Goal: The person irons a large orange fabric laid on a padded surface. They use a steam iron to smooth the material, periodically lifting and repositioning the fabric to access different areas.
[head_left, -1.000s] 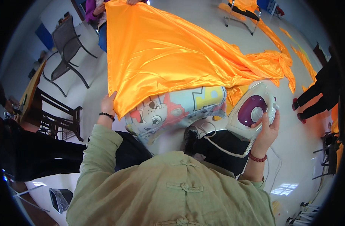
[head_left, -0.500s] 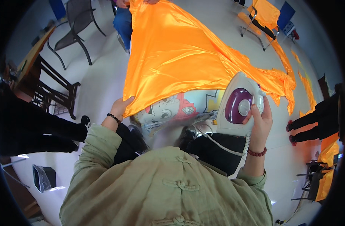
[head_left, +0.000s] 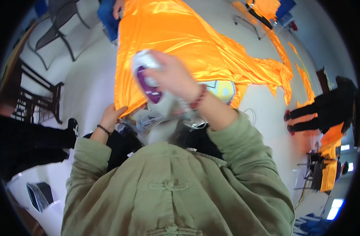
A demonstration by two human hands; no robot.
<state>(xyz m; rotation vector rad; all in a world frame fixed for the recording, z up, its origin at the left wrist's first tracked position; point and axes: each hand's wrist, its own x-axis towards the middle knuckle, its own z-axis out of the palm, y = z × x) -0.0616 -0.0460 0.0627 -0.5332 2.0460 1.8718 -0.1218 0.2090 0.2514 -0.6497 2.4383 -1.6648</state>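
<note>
A bin (head_left: 40, 196) stands left; the blurred iron (head_left: 151, 93), perhaps touching, hides orange cloth (head_left: 176, 33).

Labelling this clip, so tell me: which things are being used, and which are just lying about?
In use:
iron, in the right hand;
orange cloth, edge held by the left hand;
patterned pad, partly under the cloth.

Just lying about:
waste bin;
dark chair.

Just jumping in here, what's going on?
The person's right hand holds a white and purple iron over the near part of an orange cloth; both are blurred, so I can't tell whether the iron touches it. The left hand grips the cloth's near left corner. The cloth lies partly over a patterned cover. Another person's hand is by its far left edge.
</note>
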